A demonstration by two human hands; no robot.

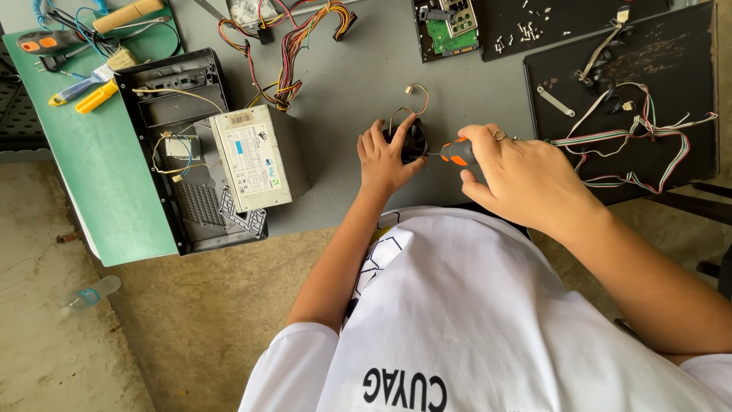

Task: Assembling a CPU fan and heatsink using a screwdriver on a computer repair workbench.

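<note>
Two hands: left hand (pixel 385 162) on fan (pixel 412 140), right hand (pixel 522 177) around screwdriver (pixel 456 152).

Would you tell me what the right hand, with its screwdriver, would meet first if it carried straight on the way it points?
The right hand aims its orange-and-black-handled screwdriver leftward; it would first meet the small black cooling fan that the left hand steadies on the grey table. The tip already seems at it.

A small black fan (pixel 412 139) stands on edge on the grey surface (pixel 358 84), thin yellow and red wires curling up from its top. A screwdriver (pixel 456 152) with an orange-and-black handle lies level, its short shaft meeting the fan's side.
</note>
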